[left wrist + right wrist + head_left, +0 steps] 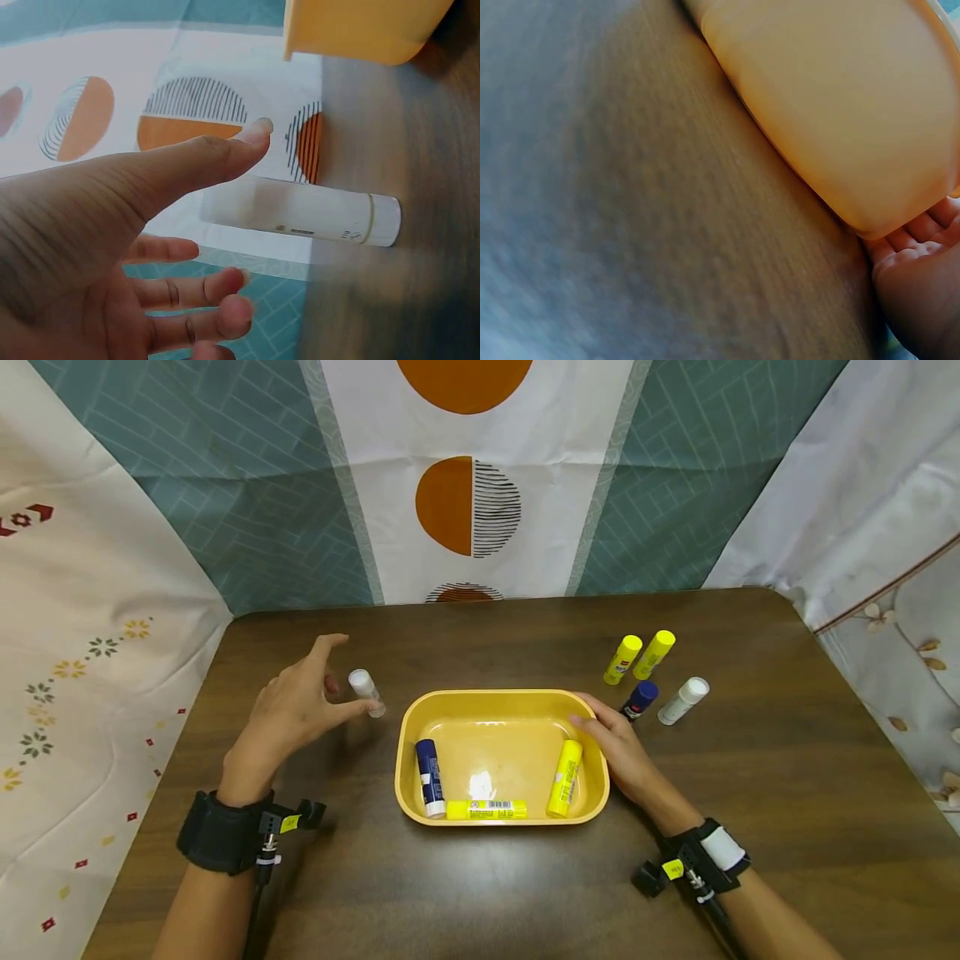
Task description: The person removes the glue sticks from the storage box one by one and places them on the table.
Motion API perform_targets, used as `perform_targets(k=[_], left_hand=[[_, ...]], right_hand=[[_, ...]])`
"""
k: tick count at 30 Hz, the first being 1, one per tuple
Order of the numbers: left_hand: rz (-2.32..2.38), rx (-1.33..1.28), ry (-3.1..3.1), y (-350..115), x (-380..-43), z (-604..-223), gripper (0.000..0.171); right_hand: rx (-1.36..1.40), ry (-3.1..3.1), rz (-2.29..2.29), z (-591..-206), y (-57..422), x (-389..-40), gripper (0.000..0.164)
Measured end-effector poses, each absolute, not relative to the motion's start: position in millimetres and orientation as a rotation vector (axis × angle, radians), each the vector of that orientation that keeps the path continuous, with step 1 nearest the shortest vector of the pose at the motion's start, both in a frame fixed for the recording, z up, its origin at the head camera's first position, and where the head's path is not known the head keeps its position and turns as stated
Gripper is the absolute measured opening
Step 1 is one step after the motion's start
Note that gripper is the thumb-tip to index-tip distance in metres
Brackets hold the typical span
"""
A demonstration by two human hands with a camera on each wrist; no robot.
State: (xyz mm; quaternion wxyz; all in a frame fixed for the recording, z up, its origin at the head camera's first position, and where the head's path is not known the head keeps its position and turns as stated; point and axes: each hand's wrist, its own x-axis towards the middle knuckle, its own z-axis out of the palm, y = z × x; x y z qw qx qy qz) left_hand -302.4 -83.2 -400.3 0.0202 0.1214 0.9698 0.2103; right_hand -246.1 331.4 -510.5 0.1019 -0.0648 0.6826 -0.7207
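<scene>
A white glue stick (pixel 365 692) stands upright on the table, at the left of a yellow plastic tray (pixel 502 697). Beside it is my left hand (pixel 294 700), thumb and fingers spread apart; in the left wrist view the glue stick (pixel 315 214) shows beyond the thumb, and the fingers are not closed round it. My right hand (pixel 626 747) grips the tray's right end, its thumb over the rim and its fingers outside against the wall. Inside the tray lie a blue glue stick (pixel 430 772), a yellow one (pixel 487 810) along the near wall and another yellow one (pixel 564 781).
Right of the tray, beyond my right hand, stand two yellow glue sticks (pixel 622 660), a dark blue one (pixel 639 699) and a white one (pixel 682 700). The brown wooden table (pixel 480 893) ends at the back against a patterned cloth (pixel 480 435).
</scene>
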Motion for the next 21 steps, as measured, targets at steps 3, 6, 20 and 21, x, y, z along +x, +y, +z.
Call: perform_targets(k=[3, 6, 20, 21], left_hand=[[0.649, 0.387, 3.034, -81.9, -300.8, -395.3, 0.101], [0.686, 0.431, 3.059, -82.2, -298.3, -389.6, 0.104], [0.814, 0.791, 3.245, -61.1, -278.4, -368.3, 0.089], [0.820, 0.798, 3.253, -58.8, -276.5, -367.1, 0.084]], right_hand=[[-0.185, 2.012, -2.134, -509.9, 331.3, -246.7, 0.044], [-0.195, 2.010, -2.135, -510.5, 332.0, -247.6, 0.044], [-0.194, 2.000, -2.148, -511.0, 331.9, -246.8, 0.044], [-0.200, 2.001, -2.151, -511.4, 332.1, -247.0, 0.044]])
